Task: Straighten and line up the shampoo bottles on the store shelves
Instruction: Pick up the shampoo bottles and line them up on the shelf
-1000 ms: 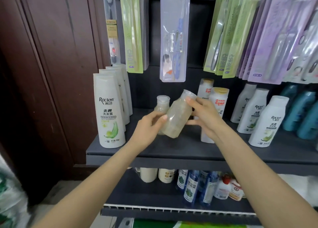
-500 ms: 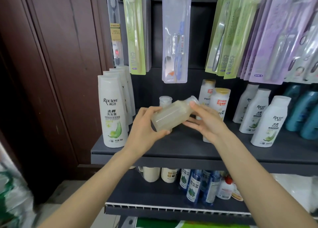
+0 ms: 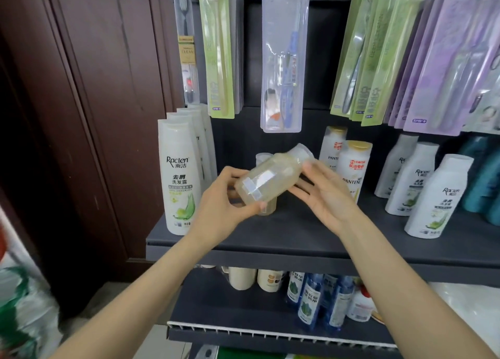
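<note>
Grey shelf (image 3: 311, 239), front edge running across centre frame, slightly downhill to the right. Bare deck between the tall white Raclen bottles (image 3: 180, 185) at left centre and the Pantene bottles (image 3: 351, 166) right of centre; a small pale bottle (image 3: 266, 208) stands in that gap, mostly hidden behind the hands. More white bottles (image 3: 430, 196) in a slanting row at right, teal bottles (image 3: 487, 174) at the right edge. Toothbrush packs (image 3: 281, 55) hang low over the gap from the upper frame. Lower shelf (image 3: 243, 329) at bottom centre carries blue bottles (image 3: 311, 299).

Translucent bottle (image 3: 270, 181), centre frame, held above the shelf deck, tilted nearly on its side, cap toward upper right, base toward lower left.

Left hand (image 3: 224, 199) grips the base end, thumb curled under, fingers behind. Right hand (image 3: 327, 193) holds the neck end, thumb tip by the cap, fingers loosely spread beneath; how firmly it clasps cannot be told
</note>
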Demonstrator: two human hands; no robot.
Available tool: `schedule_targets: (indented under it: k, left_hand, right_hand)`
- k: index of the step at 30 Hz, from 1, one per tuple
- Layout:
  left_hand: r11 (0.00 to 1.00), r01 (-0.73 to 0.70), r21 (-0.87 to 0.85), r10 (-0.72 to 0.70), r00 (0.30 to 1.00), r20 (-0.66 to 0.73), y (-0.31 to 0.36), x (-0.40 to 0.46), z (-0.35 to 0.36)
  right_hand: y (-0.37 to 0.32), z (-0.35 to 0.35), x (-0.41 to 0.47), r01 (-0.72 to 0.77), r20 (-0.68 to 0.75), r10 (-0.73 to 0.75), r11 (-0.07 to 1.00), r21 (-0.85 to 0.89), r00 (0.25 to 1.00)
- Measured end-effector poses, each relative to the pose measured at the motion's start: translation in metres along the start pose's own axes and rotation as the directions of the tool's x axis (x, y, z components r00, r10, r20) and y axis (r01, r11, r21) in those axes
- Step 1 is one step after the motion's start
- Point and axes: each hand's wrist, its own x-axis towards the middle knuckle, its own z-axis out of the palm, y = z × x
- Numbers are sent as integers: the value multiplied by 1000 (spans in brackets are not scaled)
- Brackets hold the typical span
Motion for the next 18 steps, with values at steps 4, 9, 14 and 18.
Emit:
schedule_targets:
  k: [4,9,14,18]
  left_hand:
    - [969,-188,162,195,980,-30,-8,-3,3]
    - [992,-121,36,122,992,-35,-6,0,0]
    - [841,233,-488,-165,970,180,0,1,2]
    - [706,407,-580,-231,906,354,-1,5,10]
  right_hand:
    - [7,0,0,-24,-21,24,1000,-11,999]
    - [2,2,0,2,-8,-2,999,-52,1000]
    - [-1,-2,0,20,116,-8,994,-104,993]
    - [4,0,1,-44,157,37,998,41,987]
